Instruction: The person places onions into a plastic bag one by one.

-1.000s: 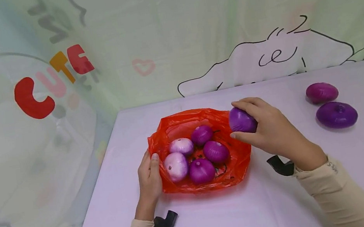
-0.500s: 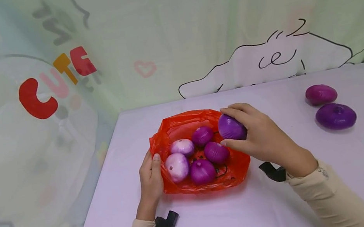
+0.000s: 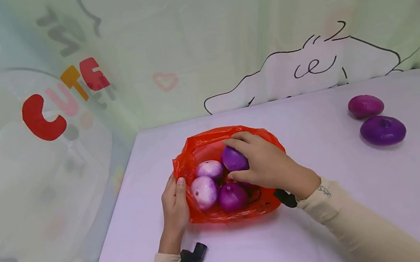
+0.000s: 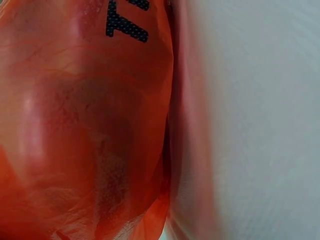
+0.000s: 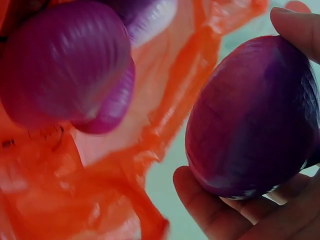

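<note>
An orange-red plastic bag point(image 3: 273, 198) lies open on the table with several onions in it. Its left rim is gripped by my left hand point(image 3: 174, 204), thumb at the edge. Over the bag, my right hand point(image 3: 269, 163) holds a purple onion point(image 3: 234, 159), which shows large in the right wrist view between thumb and fingers point(image 5: 205, 205). Inside the bag sit two pale onions, one of them a white-purple onion point(image 3: 204, 192), and a magenta onion point(image 3: 233, 197). My right hand hides some of the others. The left wrist view shows the bag's wall point(image 4: 90, 100) close up.
Two more onions stand at the table's right: a magenta onion point(image 3: 365, 106) and, just in front of it, a flat dark purple onion point(image 3: 383, 130). A printed curtain point(image 3: 164, 42) hangs behind and left of the white table point(image 3: 244, 252).
My right hand has carried the purple onion leftward from the bag's right rim to over its middle. The left hand stays on the bag's left edge.
</note>
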The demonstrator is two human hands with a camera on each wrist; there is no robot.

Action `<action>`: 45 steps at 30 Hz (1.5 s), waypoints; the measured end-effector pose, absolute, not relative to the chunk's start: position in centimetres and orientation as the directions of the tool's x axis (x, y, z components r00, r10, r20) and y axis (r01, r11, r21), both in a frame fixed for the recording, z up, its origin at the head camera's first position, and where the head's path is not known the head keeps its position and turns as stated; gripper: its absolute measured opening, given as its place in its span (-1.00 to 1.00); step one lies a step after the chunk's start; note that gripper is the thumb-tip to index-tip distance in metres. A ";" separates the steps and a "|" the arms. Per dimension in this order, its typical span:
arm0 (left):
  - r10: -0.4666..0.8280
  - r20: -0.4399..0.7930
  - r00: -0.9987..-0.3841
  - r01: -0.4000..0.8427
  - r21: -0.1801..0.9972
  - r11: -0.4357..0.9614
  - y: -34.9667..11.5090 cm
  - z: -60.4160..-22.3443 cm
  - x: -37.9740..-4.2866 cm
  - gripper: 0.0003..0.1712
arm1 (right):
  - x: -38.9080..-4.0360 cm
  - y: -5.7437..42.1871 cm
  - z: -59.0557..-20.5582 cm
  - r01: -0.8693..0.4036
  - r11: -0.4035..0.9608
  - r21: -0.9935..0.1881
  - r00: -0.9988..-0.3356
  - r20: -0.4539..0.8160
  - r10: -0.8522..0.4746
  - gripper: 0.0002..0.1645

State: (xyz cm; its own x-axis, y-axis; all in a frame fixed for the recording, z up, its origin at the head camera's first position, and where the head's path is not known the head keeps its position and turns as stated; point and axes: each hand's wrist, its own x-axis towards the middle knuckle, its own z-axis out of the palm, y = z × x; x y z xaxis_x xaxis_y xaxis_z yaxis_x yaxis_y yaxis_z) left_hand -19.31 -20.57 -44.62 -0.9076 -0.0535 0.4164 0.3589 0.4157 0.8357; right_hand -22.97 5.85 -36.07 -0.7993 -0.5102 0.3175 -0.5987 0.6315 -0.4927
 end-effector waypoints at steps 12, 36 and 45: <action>-0.050 0.424 -0.904 0.368 0.833 0.414 -20.4 -44.5 -19.4 -0.49 | -23.9 3.6 -37.5 -0.539 0.686 -0.489 -0.828 0.159 -0.538 -0.04; -0.049 0.436 -0.898 0.379 0.826 0.417 -20.7 -44.6 -19.5 -0.50 | -23.3 4.6 -37.2 -0.570 0.667 -0.480 -0.815 0.229 -0.532 -0.05; -0.051 0.442 -0.896 0.379 0.819 0.430 -20.8 -44.8 -19.4 -0.49 | -23.4 8.3 -36.0 -0.535 0.699 -0.474 -0.844 0.282 -0.455 -0.08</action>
State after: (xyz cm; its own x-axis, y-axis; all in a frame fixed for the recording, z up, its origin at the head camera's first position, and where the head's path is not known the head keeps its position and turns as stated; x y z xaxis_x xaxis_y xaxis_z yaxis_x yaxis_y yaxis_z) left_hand -19.40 -20.80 -44.79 -0.8958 -0.0507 0.4416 0.3794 0.4302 0.8191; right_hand -23.37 8.33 -36.02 -0.8444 -0.4554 0.2821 -0.5354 0.6988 -0.4745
